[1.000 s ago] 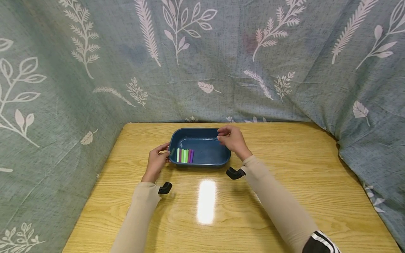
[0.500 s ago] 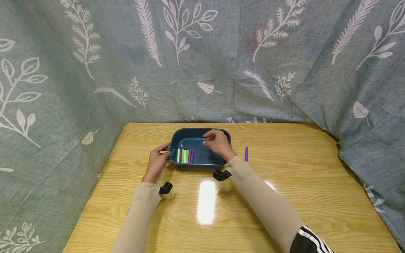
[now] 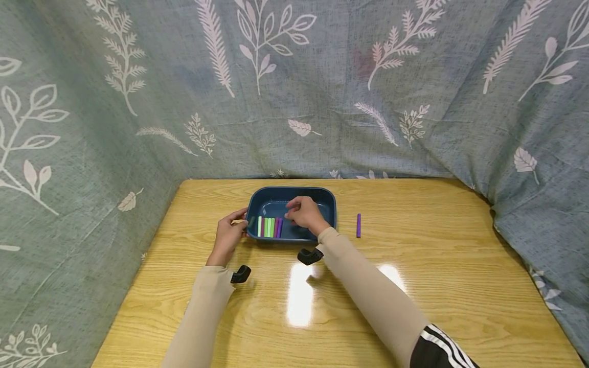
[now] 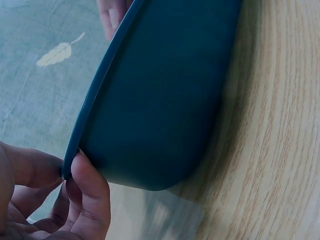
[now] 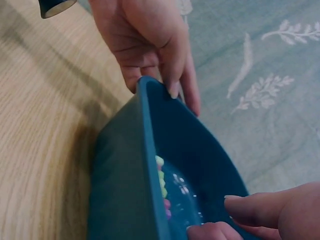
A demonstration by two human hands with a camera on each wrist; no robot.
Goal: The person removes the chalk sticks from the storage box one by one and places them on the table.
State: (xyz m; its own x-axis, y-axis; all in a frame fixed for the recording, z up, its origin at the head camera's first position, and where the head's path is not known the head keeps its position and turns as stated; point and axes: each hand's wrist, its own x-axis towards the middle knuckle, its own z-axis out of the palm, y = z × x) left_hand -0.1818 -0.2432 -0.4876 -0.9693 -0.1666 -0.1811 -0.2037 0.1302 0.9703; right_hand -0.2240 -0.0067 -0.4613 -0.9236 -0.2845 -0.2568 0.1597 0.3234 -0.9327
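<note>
In the head view a dark blue tray (image 3: 291, 240) holds several pale green, green, magenta and purple sticks (image 3: 270, 228), side by side in its near left corner. My left hand (image 3: 227, 236) pinches the tray's left rim; the left wrist view shows thumb and fingers on either side of the rim (image 4: 95, 95). Over the middle of the tray is my right hand (image 3: 306, 213), its thumb and forefinger apart with nothing visible between them. The right wrist view shows that hand (image 5: 270, 212) above the tray's inside, right of the stick ends (image 5: 162, 181).
A single purple stick (image 3: 359, 226) lies on the wooden table (image 3: 442, 276), right of the tray. Leaf-patterned cloth (image 3: 294, 102) hangs behind the table and along both sides. Black devices (image 3: 241, 274) are at both wrists.
My right hand has moved left and slightly nearer, from the tray's right end to over its middle, uncovering the lone purple stick. My left hand has stayed on the rim.
</note>
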